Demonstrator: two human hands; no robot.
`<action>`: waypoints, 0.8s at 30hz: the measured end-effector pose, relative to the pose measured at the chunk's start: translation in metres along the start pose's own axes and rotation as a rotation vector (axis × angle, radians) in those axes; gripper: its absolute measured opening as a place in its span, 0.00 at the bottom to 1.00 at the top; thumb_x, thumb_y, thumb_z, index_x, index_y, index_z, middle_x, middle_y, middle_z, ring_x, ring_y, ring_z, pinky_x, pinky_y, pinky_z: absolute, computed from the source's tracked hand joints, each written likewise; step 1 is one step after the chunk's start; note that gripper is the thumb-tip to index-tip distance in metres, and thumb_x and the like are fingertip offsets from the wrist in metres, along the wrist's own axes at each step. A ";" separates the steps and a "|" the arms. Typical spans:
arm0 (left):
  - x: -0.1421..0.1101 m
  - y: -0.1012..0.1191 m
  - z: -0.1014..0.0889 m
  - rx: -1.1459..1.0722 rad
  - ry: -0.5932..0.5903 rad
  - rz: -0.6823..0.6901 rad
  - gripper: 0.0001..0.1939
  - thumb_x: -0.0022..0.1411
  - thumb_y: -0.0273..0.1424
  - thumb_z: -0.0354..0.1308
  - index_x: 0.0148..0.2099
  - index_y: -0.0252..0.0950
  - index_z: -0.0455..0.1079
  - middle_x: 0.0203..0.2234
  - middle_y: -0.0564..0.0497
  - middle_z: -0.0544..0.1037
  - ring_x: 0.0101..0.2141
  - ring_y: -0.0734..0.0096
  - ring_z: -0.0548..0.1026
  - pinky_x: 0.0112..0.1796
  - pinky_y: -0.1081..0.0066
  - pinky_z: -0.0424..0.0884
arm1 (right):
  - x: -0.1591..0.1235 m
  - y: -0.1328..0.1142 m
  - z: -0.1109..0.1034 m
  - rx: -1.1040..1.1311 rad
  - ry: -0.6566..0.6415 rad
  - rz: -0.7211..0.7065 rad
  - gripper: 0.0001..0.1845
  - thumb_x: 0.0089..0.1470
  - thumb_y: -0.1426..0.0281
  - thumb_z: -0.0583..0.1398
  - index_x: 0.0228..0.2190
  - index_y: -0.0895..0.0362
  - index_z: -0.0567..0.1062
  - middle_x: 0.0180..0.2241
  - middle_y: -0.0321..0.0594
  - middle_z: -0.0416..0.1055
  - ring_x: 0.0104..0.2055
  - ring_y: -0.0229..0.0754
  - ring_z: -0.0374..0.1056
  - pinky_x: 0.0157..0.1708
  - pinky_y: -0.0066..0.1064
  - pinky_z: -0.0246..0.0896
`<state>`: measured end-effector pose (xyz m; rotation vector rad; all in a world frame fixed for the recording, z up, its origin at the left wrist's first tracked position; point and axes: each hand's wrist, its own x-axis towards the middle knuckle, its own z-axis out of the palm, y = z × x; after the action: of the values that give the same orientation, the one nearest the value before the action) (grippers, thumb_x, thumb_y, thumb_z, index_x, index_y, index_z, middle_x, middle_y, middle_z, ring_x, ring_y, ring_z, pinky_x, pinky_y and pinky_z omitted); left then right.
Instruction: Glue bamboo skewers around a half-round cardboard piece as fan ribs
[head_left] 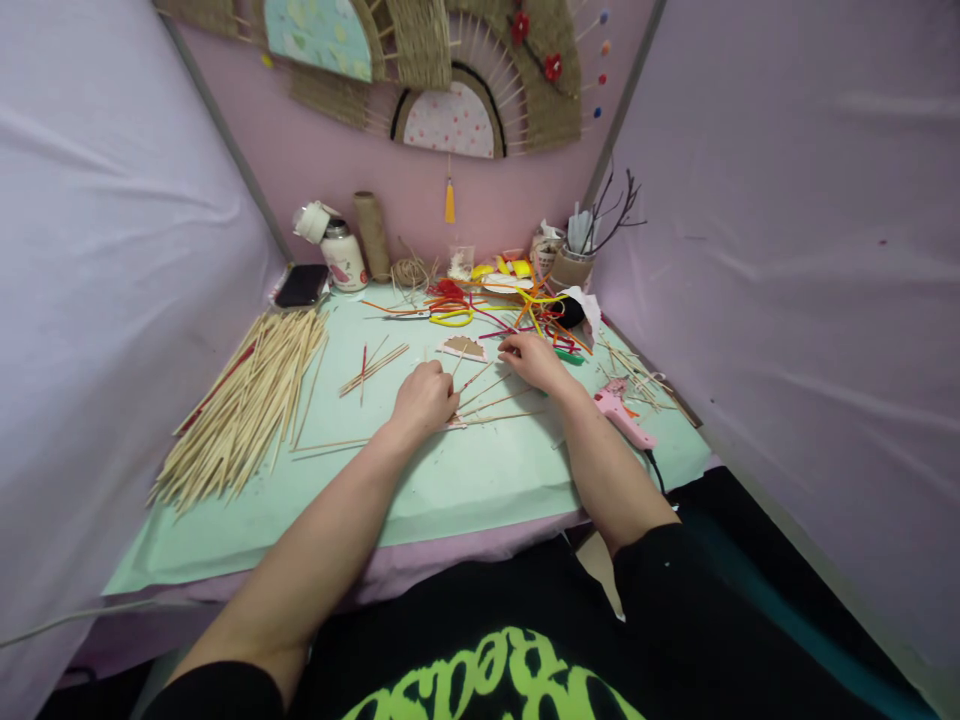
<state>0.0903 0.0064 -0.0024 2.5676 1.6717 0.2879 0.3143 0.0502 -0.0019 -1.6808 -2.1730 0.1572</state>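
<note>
Thin bamboo sticks (495,399) spread out like fan ribs from a small half-round base (455,423), partly hidden behind my left hand (426,396). That hand is closed, its fingers curled down over the left side of the fan; what lies under the fingertips is hidden. My right hand (531,361) hovers by the ribs' far ends, thumb and fingers pinched together; anything between them is too small to name. Just beyond the ribs lies a half-round cardboard piece (463,348) with a pale edge. Several loose sticks (373,369) lie left of my left hand.
A large heap of sticks (247,400) covers the table's left side. A pink glue gun (624,418) lies at right, near stick scraps (637,374). Behind are yellow-handled scissors (451,318), coloured pipe cleaners, a bottle (345,257), a phone (301,286) and a twine spool (371,236).
</note>
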 end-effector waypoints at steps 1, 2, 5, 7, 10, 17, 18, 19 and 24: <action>0.000 0.000 0.000 0.001 -0.002 0.000 0.13 0.61 0.30 0.52 0.36 0.33 0.79 0.37 0.41 0.74 0.43 0.57 0.71 0.41 0.63 0.68 | 0.002 -0.004 -0.004 -0.022 -0.022 0.011 0.10 0.58 0.68 0.60 0.39 0.55 0.80 0.40 0.43 0.79 0.43 0.46 0.70 0.42 0.33 0.59; 0.000 -0.001 0.000 0.001 -0.003 0.001 0.13 0.61 0.30 0.52 0.36 0.33 0.79 0.37 0.41 0.74 0.43 0.57 0.71 0.42 0.63 0.68 | 0.005 -0.008 -0.009 -0.050 -0.048 0.023 0.10 0.57 0.68 0.61 0.39 0.54 0.80 0.40 0.43 0.79 0.44 0.46 0.71 0.42 0.33 0.60; 0.000 -0.001 0.000 0.004 -0.001 0.005 0.13 0.61 0.30 0.52 0.36 0.33 0.79 0.38 0.41 0.74 0.43 0.57 0.72 0.42 0.63 0.68 | 0.022 -0.023 -0.019 -0.177 -0.146 0.058 0.12 0.55 0.64 0.62 0.41 0.53 0.80 0.43 0.44 0.78 0.47 0.49 0.71 0.43 0.35 0.60; 0.000 -0.001 0.000 0.011 0.003 0.000 0.13 0.61 0.30 0.52 0.36 0.33 0.78 0.38 0.41 0.74 0.44 0.57 0.72 0.41 0.64 0.68 | 0.035 -0.032 -0.019 -0.263 -0.211 0.075 0.13 0.53 0.64 0.64 0.41 0.54 0.80 0.45 0.46 0.78 0.48 0.51 0.71 0.44 0.36 0.61; -0.001 0.000 -0.001 0.022 0.000 -0.004 0.14 0.62 0.31 0.52 0.36 0.33 0.78 0.38 0.41 0.74 0.44 0.57 0.72 0.41 0.64 0.68 | 0.052 -0.041 -0.012 -0.303 -0.263 0.079 0.14 0.49 0.64 0.66 0.39 0.55 0.81 0.45 0.49 0.78 0.48 0.53 0.71 0.43 0.37 0.63; 0.000 0.001 0.000 0.024 0.002 -0.015 0.14 0.62 0.30 0.52 0.37 0.32 0.79 0.38 0.40 0.74 0.43 0.56 0.71 0.41 0.63 0.68 | 0.063 -0.040 0.007 -0.296 -0.248 0.081 0.13 0.51 0.63 0.64 0.38 0.55 0.80 0.44 0.50 0.78 0.48 0.54 0.72 0.44 0.39 0.63; 0.000 0.001 0.000 0.024 0.004 -0.017 0.14 0.62 0.30 0.52 0.37 0.32 0.79 0.38 0.40 0.74 0.43 0.55 0.71 0.41 0.62 0.68 | 0.063 -0.039 0.008 -0.293 -0.239 0.085 0.13 0.52 0.64 0.64 0.38 0.56 0.80 0.44 0.50 0.78 0.48 0.53 0.72 0.45 0.39 0.63; 0.000 0.001 0.000 0.025 0.005 -0.018 0.14 0.62 0.30 0.52 0.37 0.32 0.79 0.38 0.39 0.74 0.43 0.55 0.71 0.41 0.62 0.68 | 0.063 -0.039 0.009 -0.290 -0.231 0.089 0.13 0.52 0.64 0.63 0.38 0.56 0.80 0.44 0.51 0.78 0.48 0.53 0.72 0.45 0.39 0.63; -0.001 0.002 -0.001 0.027 -0.003 -0.025 0.14 0.62 0.30 0.51 0.37 0.33 0.79 0.38 0.40 0.74 0.43 0.57 0.71 0.41 0.63 0.68 | 0.061 -0.037 0.005 -0.271 -0.203 0.116 0.12 0.54 0.63 0.63 0.38 0.55 0.80 0.42 0.50 0.78 0.47 0.52 0.72 0.45 0.38 0.62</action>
<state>0.0917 0.0044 -0.0009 2.5624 1.7173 0.2618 0.2659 0.0988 0.0199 -2.0213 -2.3296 0.0692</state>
